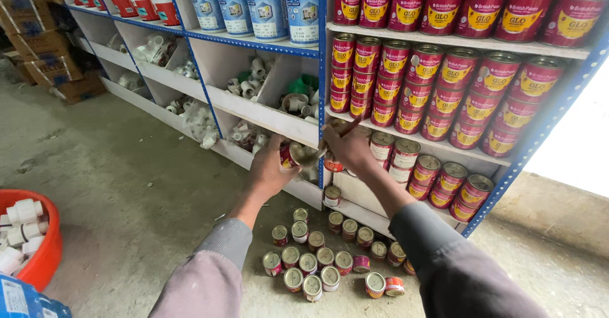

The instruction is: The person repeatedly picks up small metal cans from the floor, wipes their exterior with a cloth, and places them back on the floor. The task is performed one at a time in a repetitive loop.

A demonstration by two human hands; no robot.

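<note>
From the head view, the left hand [271, 169] grasps a small red tin [293, 155] in front of the blue shelf post [322, 102], fingers wrapped round its side. The right hand [347, 145] is just right of the post, fingers bent toward the tin's top; it seems to pinch something thin, but I cannot tell what, nor whether it touches the tin. The tin is held in the air, level with the post's lower shelf.

Right of the post, the shelves [444, 42] carry stacked red tins [444, 89] with yellow labels, three tiers deep on the middle board, larger ones on the top board, smaller ones [438, 175] below. Left of the post, open bins [279, 92] hold white pipe fittings [254, 70], with a few green pieces among them. Above these stand white tubs [266, 4] with blue labels.

On the concrete floor at the foot of the post stands a cluster of small tins [317, 261], most upright, two at the right tipped on their sides. Far left of the post, a red basin [44, 248] holds more white fittings [19, 226].
</note>
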